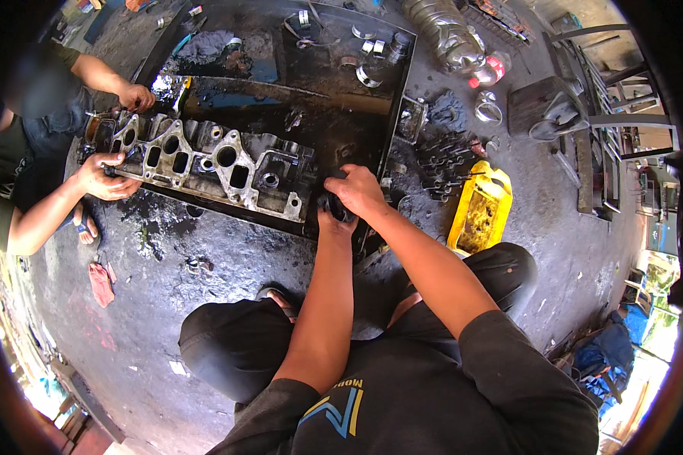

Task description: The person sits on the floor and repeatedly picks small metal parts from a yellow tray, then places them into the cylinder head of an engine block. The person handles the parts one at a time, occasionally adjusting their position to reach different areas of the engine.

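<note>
The left hand [336, 221] and right hand [358, 189] sit close together, both curled around a dark part [331, 202] (its shape mostly hidden by fingers) at the near right corner of a metal tray [357, 140]. Left of them lies a greasy cylinder head [193, 163], a co-worker's hand [106, 177] touching its left end.

Kinda dim by the right hand [354, 189], tbh; I see daylight [658, 334] blown out well right, shiny floor [239, 262] left, edges all bendy.
</note>
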Demonstrator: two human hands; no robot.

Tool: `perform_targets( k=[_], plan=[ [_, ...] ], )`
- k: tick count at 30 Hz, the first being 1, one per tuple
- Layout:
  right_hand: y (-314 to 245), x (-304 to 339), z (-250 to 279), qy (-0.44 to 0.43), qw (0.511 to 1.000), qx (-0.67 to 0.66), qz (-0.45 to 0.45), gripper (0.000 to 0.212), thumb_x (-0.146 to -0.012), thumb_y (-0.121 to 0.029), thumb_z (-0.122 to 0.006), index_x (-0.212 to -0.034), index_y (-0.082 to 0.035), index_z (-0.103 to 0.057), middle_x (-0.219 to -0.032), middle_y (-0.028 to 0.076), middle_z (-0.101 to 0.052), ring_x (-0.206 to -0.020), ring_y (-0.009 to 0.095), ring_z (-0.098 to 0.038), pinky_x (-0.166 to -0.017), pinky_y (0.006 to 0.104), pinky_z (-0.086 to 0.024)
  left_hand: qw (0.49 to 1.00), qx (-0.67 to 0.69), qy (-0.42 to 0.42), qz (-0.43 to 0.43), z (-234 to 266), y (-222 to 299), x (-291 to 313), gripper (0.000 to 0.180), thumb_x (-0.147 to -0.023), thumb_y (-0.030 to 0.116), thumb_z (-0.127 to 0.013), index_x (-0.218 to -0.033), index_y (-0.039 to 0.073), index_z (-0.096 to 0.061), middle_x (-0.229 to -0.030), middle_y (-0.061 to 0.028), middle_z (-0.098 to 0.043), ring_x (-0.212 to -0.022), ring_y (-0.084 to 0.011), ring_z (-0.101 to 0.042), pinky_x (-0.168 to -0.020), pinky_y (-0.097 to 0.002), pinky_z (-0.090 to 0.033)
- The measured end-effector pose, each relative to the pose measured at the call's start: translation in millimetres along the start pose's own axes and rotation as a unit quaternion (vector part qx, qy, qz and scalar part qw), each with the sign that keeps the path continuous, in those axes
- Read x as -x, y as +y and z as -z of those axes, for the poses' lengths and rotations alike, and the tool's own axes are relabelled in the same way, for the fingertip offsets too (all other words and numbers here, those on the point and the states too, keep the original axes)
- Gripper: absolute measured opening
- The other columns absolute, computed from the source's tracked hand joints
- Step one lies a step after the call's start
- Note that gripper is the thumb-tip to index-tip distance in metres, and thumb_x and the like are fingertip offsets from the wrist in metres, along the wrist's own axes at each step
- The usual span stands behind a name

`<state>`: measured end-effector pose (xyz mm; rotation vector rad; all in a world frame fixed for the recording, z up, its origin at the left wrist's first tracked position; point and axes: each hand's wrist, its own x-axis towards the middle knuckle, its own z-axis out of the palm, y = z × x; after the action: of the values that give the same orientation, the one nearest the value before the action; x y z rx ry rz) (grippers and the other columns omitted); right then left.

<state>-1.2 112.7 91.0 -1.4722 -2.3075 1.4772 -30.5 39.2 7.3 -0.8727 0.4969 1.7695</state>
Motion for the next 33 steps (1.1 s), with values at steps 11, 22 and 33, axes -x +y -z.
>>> perform_targets(
  k=[11, 22, 33],
  plan=[
    [22.3, -5.5, -12.0, -0.014, 0.962, 0.182, 0.201, 0.022, -0.079, -0.027, -0.057, -0.094, -0.017, -0.070, -0.101, 0.023, -0.064, -0.091, 0.040, -0.063, -0.081, 0.0432, -0.052, 0.990, -0.134, -0.016, -0.044, 33.7, 7.6, -32.0, 0.044, -0.093, 0.043, -0.036, -0.124, 0.018, -0.055, -0.124, -0.0064, -0.059, -0.114, -0.0259, -0.056, -0.095, -0.0460, -0.045],
    [34.0, -31.9, -8.4, 0.042, 0.971, 0.231, 0.054, 0.047, -0.083, -0.031, -0.065, -0.124, -0.010, -0.055, -0.131, 0.025, -0.043, -0.118, 0.042, -0.045, -0.092, 0.0469, -0.047, 0.982, -0.162, 0.078, -0.061, 51.3, 20.4, -8.9, 0.019, -0.096, 0.015, -0.046, -0.100, 0.007, -0.062, -0.088, -0.0067, -0.064, -0.070, -0.0201, -0.060, -0.057, -0.0321, -0.052],
    [23.4, -24.7, 17.4, -0.093, 0.990, -0.030, -0.105, 0.045, -0.065, -0.022, -0.072, -0.103, 0.000, -0.063, -0.099, 0.026, -0.064, -0.097, 0.031, -0.065, -0.085, 0.0429, -0.052, 0.958, -0.257, 0.061, -0.112, 33.4, 14.5, -1.8, 0.033, -0.096, 0.023, -0.040, -0.123, 0.007, -0.052, -0.120, -0.0100, -0.056, -0.102, -0.0238, -0.057, -0.083, -0.0388, -0.051]
  ],
)
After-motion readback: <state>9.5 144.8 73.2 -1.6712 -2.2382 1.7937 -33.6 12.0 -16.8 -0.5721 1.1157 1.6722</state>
